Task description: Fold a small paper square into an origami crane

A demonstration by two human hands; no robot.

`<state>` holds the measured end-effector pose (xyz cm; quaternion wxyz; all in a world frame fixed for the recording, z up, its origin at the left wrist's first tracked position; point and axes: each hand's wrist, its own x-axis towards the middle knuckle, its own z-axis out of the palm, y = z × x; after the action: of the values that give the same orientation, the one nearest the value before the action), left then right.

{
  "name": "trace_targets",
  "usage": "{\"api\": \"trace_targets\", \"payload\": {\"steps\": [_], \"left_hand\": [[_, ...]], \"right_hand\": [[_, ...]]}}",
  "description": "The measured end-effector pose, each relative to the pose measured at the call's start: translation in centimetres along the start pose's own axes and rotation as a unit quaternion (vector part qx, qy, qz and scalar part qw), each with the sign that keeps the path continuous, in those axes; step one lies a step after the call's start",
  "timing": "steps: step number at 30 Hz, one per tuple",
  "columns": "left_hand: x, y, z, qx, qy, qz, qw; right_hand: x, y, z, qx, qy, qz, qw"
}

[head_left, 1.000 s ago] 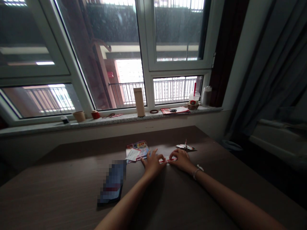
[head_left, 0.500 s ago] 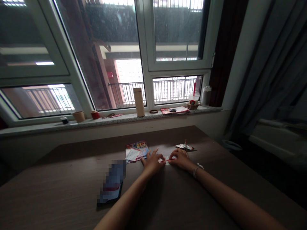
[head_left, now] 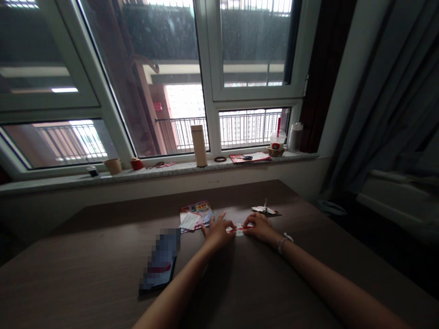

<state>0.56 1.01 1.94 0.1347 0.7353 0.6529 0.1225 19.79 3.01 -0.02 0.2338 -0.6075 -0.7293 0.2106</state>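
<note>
A small white and red piece of paper point(head_left: 239, 230) lies on the dark table between my hands. My left hand point(head_left: 218, 231) pinches its left end with thumb and forefinger, the other fingers raised. At the right end, my right hand point(head_left: 259, 226) grips the paper between thumb and fingers. Just beyond my right hand sits a folded paper crane point(head_left: 265, 209). Printed sheets with a white slip point(head_left: 190, 221) on top lie beside my left hand. A phone point(head_left: 161, 260), partly pixelated, rests left of my left forearm.
On the windowsill point(head_left: 174, 170) stand a beige flask point(head_left: 199, 146), a paper cup point(head_left: 113, 166), a red spool point(head_left: 136, 163), a drink cup with a straw point(head_left: 277, 140) and a grey bottle point(head_left: 295, 137). Scissors point(head_left: 247, 158) lie on papers there.
My right hand has shifted very slightly to the right on the paper. My left hand has kept nearly the same place.
</note>
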Motion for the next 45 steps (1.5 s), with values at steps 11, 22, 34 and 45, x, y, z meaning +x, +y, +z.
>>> {"api": "trace_targets", "payload": {"steps": [11, 22, 34, 45], "left_hand": [[0.0, -0.1, 0.5, 0.014, 0.006, 0.010, 1.000], [0.1, -0.8, 0.0, 0.010, -0.023, 0.016, 1.000], [0.5, -1.5, -0.2, 0.016, -0.059, 0.019, 0.998], [0.3, -1.8, -0.1, 0.029, -0.066, 0.019, 0.997]], "right_hand": [[0.1, 0.1, 0.2, 0.006, 0.003, 0.008, 1.000], [0.1, 0.4, 0.1, 0.012, -0.002, 0.003, 1.000], [0.7, 1.4, 0.3, 0.026, -0.014, -0.016, 0.999], [0.8, 1.7, 0.1, 0.029, -0.027, -0.023, 0.999]]}}
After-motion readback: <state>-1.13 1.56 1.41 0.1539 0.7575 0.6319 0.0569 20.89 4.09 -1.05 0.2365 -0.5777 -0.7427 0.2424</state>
